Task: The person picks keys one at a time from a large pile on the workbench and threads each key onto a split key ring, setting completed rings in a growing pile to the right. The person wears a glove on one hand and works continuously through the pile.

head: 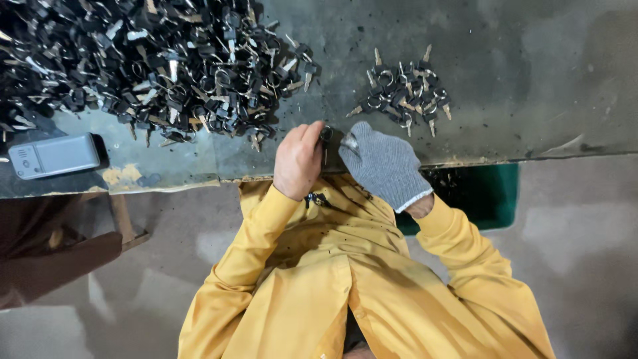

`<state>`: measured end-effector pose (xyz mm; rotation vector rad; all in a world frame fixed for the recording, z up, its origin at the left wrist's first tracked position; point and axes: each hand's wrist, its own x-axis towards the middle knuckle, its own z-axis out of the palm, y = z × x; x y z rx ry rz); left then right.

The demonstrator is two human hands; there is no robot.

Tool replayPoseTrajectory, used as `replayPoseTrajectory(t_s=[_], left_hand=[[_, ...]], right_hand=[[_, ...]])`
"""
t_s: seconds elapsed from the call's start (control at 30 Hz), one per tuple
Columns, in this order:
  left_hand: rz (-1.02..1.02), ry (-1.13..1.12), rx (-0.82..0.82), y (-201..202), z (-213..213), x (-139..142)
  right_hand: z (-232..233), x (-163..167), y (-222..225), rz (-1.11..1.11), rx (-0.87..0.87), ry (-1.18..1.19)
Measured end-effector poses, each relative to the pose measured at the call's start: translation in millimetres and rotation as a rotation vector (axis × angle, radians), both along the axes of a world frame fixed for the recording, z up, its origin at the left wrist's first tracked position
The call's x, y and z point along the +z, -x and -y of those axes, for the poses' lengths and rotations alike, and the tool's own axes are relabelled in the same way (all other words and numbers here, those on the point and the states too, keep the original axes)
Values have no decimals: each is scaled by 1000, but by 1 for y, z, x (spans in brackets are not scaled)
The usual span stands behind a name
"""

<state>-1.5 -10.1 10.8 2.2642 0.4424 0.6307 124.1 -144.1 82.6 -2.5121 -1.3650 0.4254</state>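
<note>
- The bare left hand [298,159] sits at the middle of the frame, at the near edge of the worktable [531,73], its fingers curled together and pinched on a small black-headed key [326,135].
- The right hand [384,163], in a grey knit glove, lies just beside it, touching the same key; its fingers are bent inward, though I cannot tell whether they actually clamp the key.
- A small bunch of ringed keys [403,93] lies on the table just above the gloved hand, apart from it.
- A big heap of keys [153,60] fills the upper left of the frame.
- A grey boxy device [54,155] lies at the left edge, below that heap.
- Yellow sleeves [465,266] run down to the lower middle; a green bin [482,193] shows under the table edge at the right.
</note>
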Motion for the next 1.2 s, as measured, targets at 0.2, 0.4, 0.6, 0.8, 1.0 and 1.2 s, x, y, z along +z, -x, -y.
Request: replayPoseTrajectory(t_s=[0.2,0.4,0.6,0.8,1.0,1.2], left_hand=[[12,19,16,4,0,-7],[0,61,-7,2,-2,-7],[-9,59,-1,4,-4,-4],[-6,67,21,4,-3,-8],[29,-6,-9,4,0,-7],[31,-51,-23,6,2,0]], right_hand=[[-11,-7,-6,31,79,-63],[-18,-15,-3,131,116,9],[-24,-10,-11,95,138,29],[-10,-10,5,244,158,-51],[-10,-18,7,205,198,15],[-11,-15,7,154,169,51]])
